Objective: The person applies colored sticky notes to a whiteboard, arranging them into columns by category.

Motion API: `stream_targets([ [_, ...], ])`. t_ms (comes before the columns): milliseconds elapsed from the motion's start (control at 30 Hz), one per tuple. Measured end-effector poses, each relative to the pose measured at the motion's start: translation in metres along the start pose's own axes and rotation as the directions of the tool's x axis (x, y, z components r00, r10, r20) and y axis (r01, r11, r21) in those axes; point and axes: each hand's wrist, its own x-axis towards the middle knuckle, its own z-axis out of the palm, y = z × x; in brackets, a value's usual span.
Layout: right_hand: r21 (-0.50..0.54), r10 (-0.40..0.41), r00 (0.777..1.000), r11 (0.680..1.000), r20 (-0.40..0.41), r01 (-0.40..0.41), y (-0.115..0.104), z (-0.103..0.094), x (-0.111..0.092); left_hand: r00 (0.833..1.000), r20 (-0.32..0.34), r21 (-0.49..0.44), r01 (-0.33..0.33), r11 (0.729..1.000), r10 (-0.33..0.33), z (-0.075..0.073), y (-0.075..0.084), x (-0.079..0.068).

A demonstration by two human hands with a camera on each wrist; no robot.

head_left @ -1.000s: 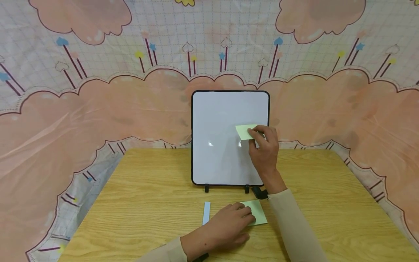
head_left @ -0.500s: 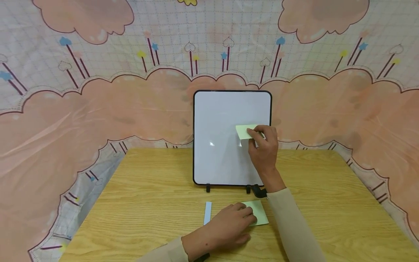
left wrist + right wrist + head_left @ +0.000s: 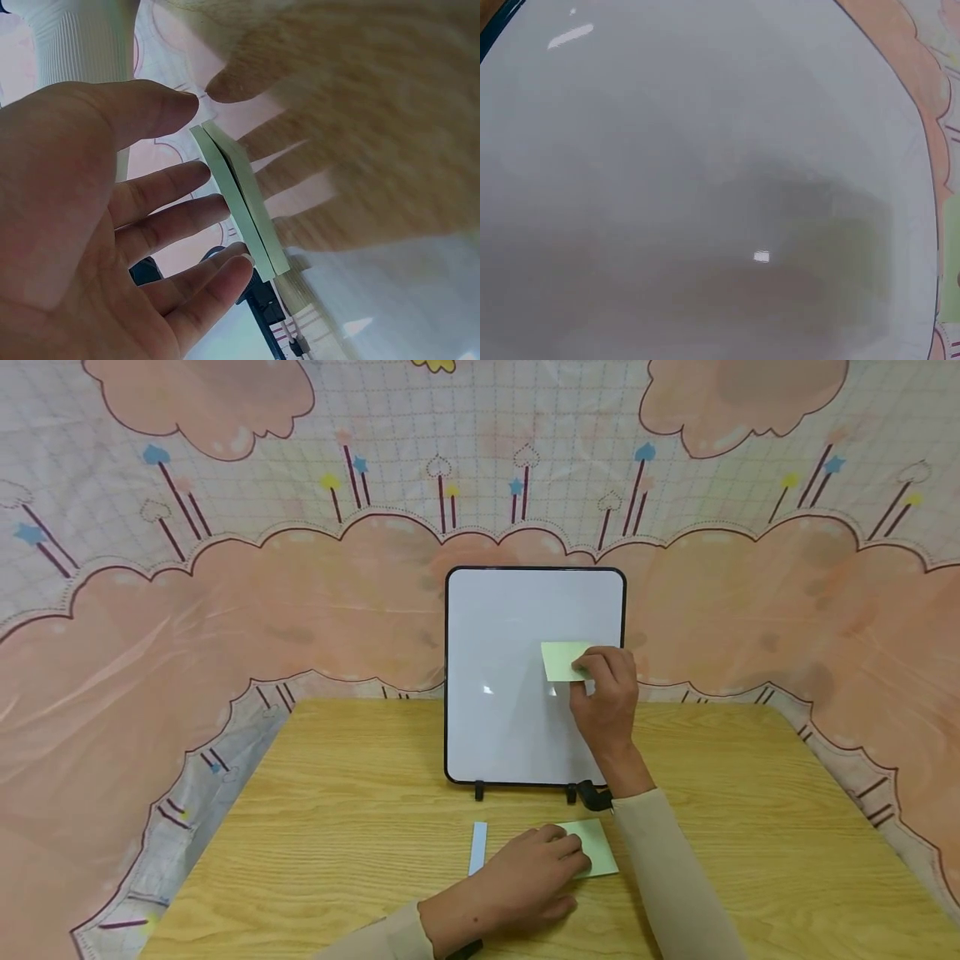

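A pale green sticky note is pinched between the thumb and fingers of my right hand, over the right half of the whiteboard. Some of the note's right side is hidden behind the fingers. On the table in front, my left hand rests its fingers on a pad of pale green sticky notes. The left wrist view has its fingertips at the edge of the pad, thumb held apart. In the right wrist view, a bit of the green note shows at the right edge, beside the glossy board.
A narrow light blue strip lies left of the pad, partly behind my left wrist. Small black feet hold the whiteboard upright on the wooden table. A patterned cloth hangs around the table.
The note in my right hand has tilted more toward the camera, so more of its face shows. My left hand stays on the pad. The head view has shifted slightly.
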Motion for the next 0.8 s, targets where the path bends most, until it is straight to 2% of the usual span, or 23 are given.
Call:
stream_targets([
  [800,0.001,0.063,0.998,0.998,-0.017,-0.063,0.006,0.012,-0.002,1.000,0.000,-0.007,-0.001,1.000,0.001,0.001,-0.001,0.001],
])
